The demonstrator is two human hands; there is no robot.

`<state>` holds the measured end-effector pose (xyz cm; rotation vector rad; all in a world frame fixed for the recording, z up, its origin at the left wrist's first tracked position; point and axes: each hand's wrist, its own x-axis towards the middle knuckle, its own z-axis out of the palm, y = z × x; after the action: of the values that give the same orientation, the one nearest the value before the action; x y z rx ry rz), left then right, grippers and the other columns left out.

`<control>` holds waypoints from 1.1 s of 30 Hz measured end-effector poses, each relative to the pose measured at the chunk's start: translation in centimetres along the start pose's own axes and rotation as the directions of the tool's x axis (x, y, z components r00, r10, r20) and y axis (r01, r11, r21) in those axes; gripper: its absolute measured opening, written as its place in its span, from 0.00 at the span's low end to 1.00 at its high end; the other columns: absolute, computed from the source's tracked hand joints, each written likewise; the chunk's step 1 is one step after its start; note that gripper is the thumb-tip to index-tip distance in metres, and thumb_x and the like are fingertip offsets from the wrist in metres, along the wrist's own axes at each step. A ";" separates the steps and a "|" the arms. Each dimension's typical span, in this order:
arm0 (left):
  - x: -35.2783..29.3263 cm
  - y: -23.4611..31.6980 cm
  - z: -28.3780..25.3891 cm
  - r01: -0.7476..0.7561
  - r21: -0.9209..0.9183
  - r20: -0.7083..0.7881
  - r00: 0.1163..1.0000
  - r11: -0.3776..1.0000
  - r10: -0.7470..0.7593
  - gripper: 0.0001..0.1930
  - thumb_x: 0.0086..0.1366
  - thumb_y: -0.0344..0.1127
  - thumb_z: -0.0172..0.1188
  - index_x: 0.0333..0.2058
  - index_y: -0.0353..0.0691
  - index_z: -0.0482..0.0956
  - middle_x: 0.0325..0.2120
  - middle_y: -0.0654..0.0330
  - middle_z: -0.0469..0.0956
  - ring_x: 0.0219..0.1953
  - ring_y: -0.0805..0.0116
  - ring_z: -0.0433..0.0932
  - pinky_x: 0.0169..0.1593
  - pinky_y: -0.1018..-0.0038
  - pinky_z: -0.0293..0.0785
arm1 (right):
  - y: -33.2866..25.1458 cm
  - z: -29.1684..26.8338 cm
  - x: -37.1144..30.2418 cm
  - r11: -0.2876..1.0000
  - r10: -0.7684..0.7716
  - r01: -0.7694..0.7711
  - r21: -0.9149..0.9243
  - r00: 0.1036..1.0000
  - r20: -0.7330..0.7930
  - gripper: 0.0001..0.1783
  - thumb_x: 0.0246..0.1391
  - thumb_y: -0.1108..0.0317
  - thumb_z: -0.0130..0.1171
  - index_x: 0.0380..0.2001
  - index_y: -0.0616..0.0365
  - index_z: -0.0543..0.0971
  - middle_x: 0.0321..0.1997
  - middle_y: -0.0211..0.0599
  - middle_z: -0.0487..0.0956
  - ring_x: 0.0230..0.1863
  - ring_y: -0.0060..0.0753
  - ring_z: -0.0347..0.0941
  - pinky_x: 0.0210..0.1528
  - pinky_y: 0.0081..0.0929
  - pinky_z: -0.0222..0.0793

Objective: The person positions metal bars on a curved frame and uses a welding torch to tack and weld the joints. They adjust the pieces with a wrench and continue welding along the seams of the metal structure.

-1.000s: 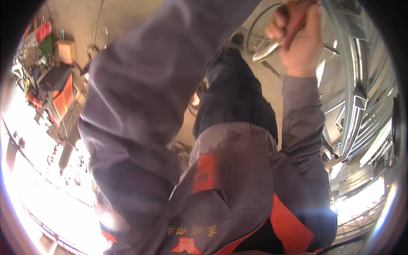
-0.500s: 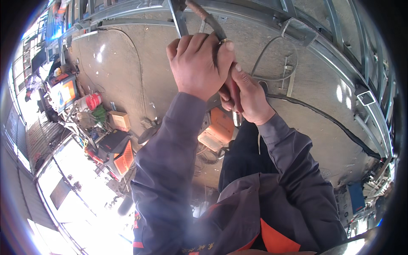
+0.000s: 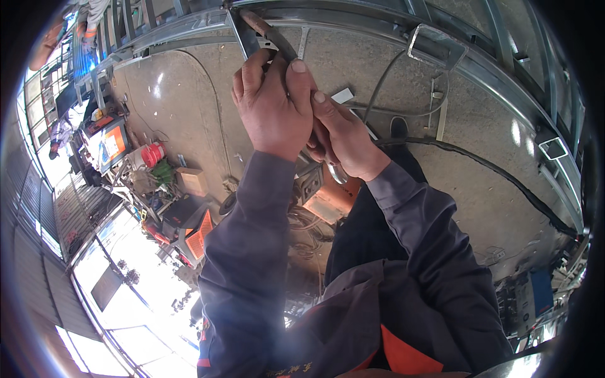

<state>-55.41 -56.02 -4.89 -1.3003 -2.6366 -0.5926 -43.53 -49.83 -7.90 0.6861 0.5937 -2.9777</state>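
Both my hands were closed on one item, a swan-necked torch (image 3: 323, 140), held above the floor (image 3: 183, 107) just short of the near edge of the steel frame (image 3: 353, 24). My left hand (image 3: 271, 104) was wrapped around the forward part, fingers curled over it and thumb laid along the dark neck (image 3: 282, 43). My right hand (image 3: 350, 135) gripped the red handle directly behind, its thumb near the left hand. Both grips were narrow, with the torch filling them.

The neck emerged ahead of my left hand and ended in a copper-coloured nozzle (image 3: 254, 22), which overlapped the near edge of the frame in view; whether it touched the steel, I could not tell. A flat steel bar (image 3: 244, 34) stood just to the left of it, its lower end near my left fingers.

To the right, a hollow rectangular tube end (image 3: 463, 57) projected at the same edge of the frame. On the floor, a thick black cable (image 3: 504, 173) ran toward the frame's right-hand end. An orange machine (image 3: 331, 198) stood below my hands in view, partly hidden by my leg. A cardboard box (image 3: 193, 181) and a red bucket (image 3: 152, 154) were noted well apart to the left.
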 end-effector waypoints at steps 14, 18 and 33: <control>-0.1 -0.5 0.0 -0.018 0.035 0.033 0.999 0.999 0.017 0.19 0.73 0.48 0.57 0.45 0.36 0.85 0.50 0.56 0.76 0.50 0.49 0.73 0.57 0.55 0.68 | 0.1 -0.4 0.2 0.999 0.035 -0.035 -0.010 0.999 0.030 0.30 0.75 0.40 0.42 0.57 0.55 0.74 0.21 0.25 0.67 0.18 0.16 0.60 0.22 0.19 0.61; 0.0 -0.6 0.0 -0.043 0.037 0.037 0.998 0.998 0.042 0.19 0.72 0.47 0.57 0.45 0.37 0.85 0.50 0.55 0.77 0.51 0.49 0.73 0.58 0.55 0.68 | 0.2 -0.5 0.3 0.999 0.007 -0.005 -0.035 0.999 0.039 0.28 0.74 0.38 0.42 0.43 0.54 0.74 0.21 0.24 0.67 0.18 0.17 0.62 0.20 0.20 0.60; -0.4 -1.4 0.2 -0.047 0.110 0.108 0.994 0.993 0.035 0.18 0.72 0.45 0.57 0.45 0.35 0.85 0.52 0.54 0.76 0.51 0.50 0.72 0.56 0.56 0.70 | 0.1 -0.3 0.4 1.000 0.012 -0.013 0.014 1.000 0.018 0.25 0.75 0.41 0.45 0.48 0.54 0.74 0.22 0.25 0.69 0.18 0.18 0.64 0.22 0.21 0.63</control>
<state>-56.23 -56.99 -5.60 -1.3849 -2.6751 -0.3738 -43.81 -49.77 -8.32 0.6611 0.5658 -2.9761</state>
